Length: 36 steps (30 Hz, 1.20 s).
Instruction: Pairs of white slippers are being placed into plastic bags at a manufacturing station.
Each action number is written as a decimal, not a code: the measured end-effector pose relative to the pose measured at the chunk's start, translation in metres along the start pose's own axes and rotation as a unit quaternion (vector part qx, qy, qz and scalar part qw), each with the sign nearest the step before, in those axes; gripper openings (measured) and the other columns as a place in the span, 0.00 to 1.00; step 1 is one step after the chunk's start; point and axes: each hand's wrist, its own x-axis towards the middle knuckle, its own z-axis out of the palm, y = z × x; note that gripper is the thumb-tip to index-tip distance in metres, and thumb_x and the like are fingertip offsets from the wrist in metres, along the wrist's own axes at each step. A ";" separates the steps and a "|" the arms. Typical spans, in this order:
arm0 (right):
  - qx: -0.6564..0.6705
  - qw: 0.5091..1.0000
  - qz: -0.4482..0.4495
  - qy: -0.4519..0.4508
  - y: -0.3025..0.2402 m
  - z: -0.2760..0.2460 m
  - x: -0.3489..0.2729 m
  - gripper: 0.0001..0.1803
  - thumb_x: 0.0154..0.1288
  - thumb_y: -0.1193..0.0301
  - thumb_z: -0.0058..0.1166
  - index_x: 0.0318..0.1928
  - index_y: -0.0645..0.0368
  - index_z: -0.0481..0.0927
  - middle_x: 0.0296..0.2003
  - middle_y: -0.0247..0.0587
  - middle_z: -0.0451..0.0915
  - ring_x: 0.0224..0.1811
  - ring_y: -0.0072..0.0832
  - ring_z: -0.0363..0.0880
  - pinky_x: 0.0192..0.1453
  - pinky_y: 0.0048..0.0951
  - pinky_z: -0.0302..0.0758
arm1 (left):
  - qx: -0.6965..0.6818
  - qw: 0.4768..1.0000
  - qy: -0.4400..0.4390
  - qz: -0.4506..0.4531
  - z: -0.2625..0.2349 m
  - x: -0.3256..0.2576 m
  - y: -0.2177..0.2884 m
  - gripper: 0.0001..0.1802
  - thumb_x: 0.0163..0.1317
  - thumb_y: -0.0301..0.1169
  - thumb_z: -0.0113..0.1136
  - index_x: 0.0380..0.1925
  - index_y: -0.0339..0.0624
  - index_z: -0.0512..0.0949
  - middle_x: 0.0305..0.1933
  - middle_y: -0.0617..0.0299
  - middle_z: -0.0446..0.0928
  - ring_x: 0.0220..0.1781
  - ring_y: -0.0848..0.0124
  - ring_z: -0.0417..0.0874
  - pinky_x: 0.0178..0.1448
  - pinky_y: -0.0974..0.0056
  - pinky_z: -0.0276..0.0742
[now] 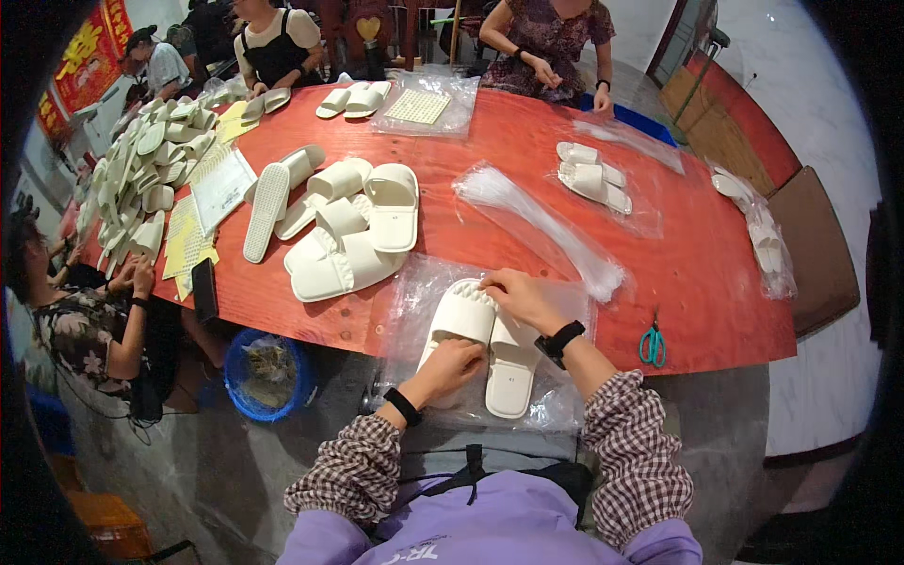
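In front of me a pair of cream slippers lies side by side on a clear plastic bag (556, 411) at the table's near edge. My left hand (450, 369) is curled at the strap opening of the left slipper (461, 315), its fingertips partly hidden. Reaching over from the right, my right hand (520, 299) has its bent fingers on that slipper's ridged front edge. The right slipper (510, 381) is partly under my right hand and wrist. To the left sits a loose group of cream slippers (344, 268), some stacked on others.
On the red table (716, 320) lie teal-handled scissors (652, 346), a bundle of clear bags (546, 231), a bagged pair (595, 184), a phone (204, 290) and a slipper heap (141, 160). A blue bin (235, 400) stands on the floor. Several people are around the table.
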 end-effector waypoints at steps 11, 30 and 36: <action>-0.010 0.998 0.034 -0.044 0.008 0.054 0.041 0.11 0.61 0.71 0.53 0.39 0.62 0.85 0.39 0.55 0.83 0.45 0.49 0.81 0.51 0.41 0.75 | -0.013 1.000 -0.026 -0.007 -0.002 0.002 0.000 0.06 0.58 0.29 0.59 0.33 0.38 0.77 0.33 0.47 0.78 0.39 0.49 0.80 0.45 0.50 0.75; 0.293 0.946 0.088 0.104 -0.018 -0.003 -0.040 0.11 0.67 0.73 0.52 0.46 0.64 0.82 0.36 0.32 0.80 0.36 0.18 0.76 0.43 0.21 0.73 | -0.098 0.980 0.161 -0.064 -0.046 0.051 0.019 0.21 0.62 0.23 0.53 0.57 0.37 0.70 0.51 0.46 0.76 0.50 0.51 0.80 0.51 0.56 0.77; 0.342 0.927 0.092 0.127 -0.009 0.006 -0.050 0.09 0.67 0.74 0.54 0.44 0.64 0.82 0.39 0.34 0.81 0.38 0.21 0.78 0.44 0.22 0.76 | -0.273 0.954 0.094 -0.080 -0.041 0.071 0.023 0.14 0.67 0.27 0.52 0.50 0.33 0.74 0.41 0.50 0.82 0.44 0.64 0.83 0.49 0.62 0.77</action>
